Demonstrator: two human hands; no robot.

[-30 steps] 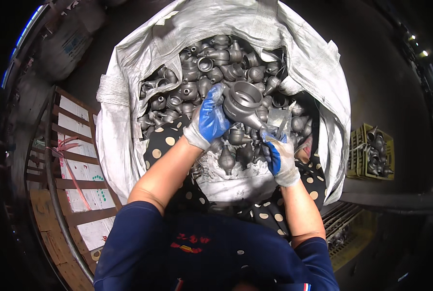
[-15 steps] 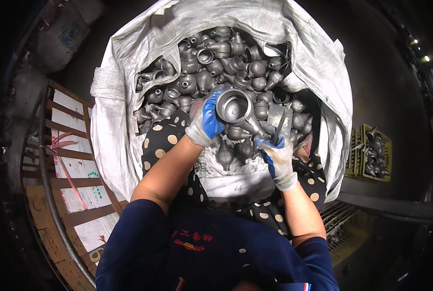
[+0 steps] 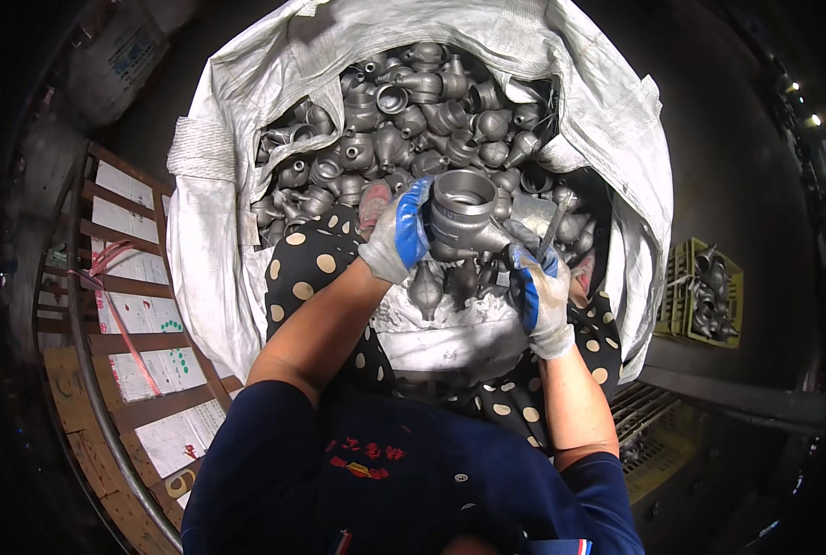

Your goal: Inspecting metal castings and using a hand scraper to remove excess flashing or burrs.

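My left hand [image 3: 402, 231], in a white glove with blue coating, grips a grey metal casting [image 3: 467, 225] by its left side. The casting has a wide round opening, tilted upward, and a narrow neck pointing toward my right hand. My right hand [image 3: 544, 301], gloved alike, is closed around a slim dark tool [image 3: 553, 228], perhaps a file; its exact kind is unclear. The tool rises beside the casting's neck, and whether they touch cannot be made out. Below the held casting, several similar castings [image 3: 427, 289] rest on white crumpled material between my knees.
A large white woven bag [image 3: 607, 88] surrounds my legs, its rim folded outward. Inside lies a heap of grey castings [image 3: 390, 148]. To the right stands a yellow plastic crate [image 3: 679, 305] with castings. A slatted wooden rack with a metal rail [image 3: 85, 342] lines the left.
The casting has turned in my left hand and moved slightly right, so its side wall shows more. My right hand, with the tool, has shifted a little right and away from me.
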